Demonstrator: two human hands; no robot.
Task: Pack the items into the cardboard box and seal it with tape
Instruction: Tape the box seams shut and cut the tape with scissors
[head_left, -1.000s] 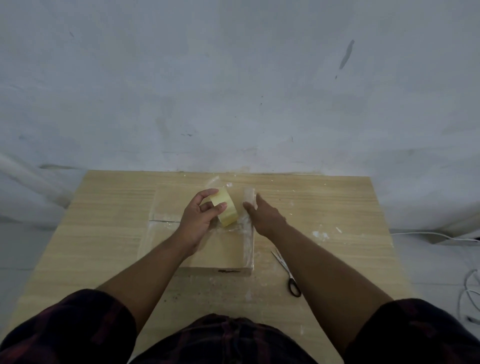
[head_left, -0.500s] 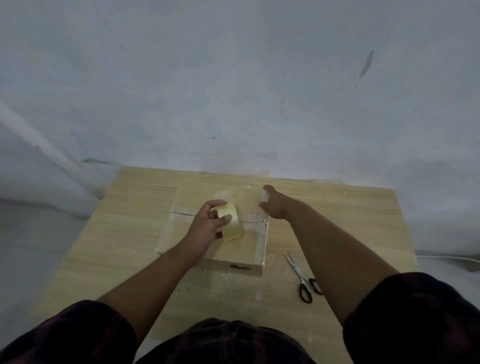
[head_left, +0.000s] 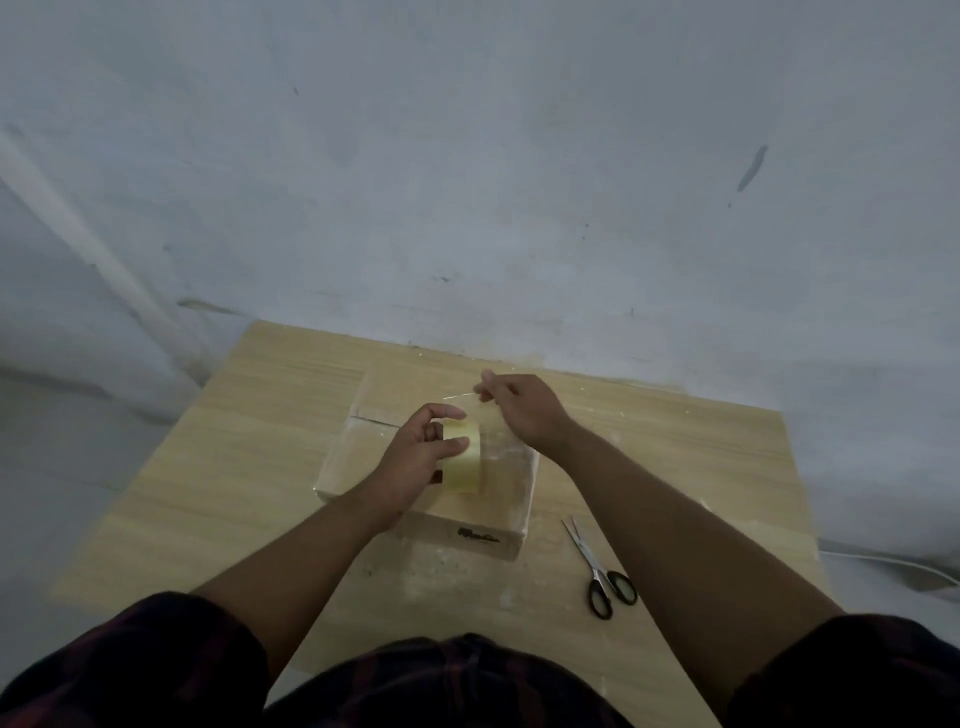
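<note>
While the left hand (head_left: 415, 460) grips the light tape roll (head_left: 464, 467) above the cardboard box (head_left: 470, 527), the right hand (head_left: 524, 410) at one o'clock pinches the flimsy, clingy tape end (head_left: 460, 397), probably best held taut.

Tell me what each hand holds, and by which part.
The left hand grips the tape roll around its rim; right hand pinches the tape's pulled-out free end.

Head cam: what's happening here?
A person is taping a closed cardboard box on the wooden table. The left hand holds the tape roll above the box, while the right hand pinches the tape strip drawn from it toward the far side. Scissors lie untouched right of the box.
</note>
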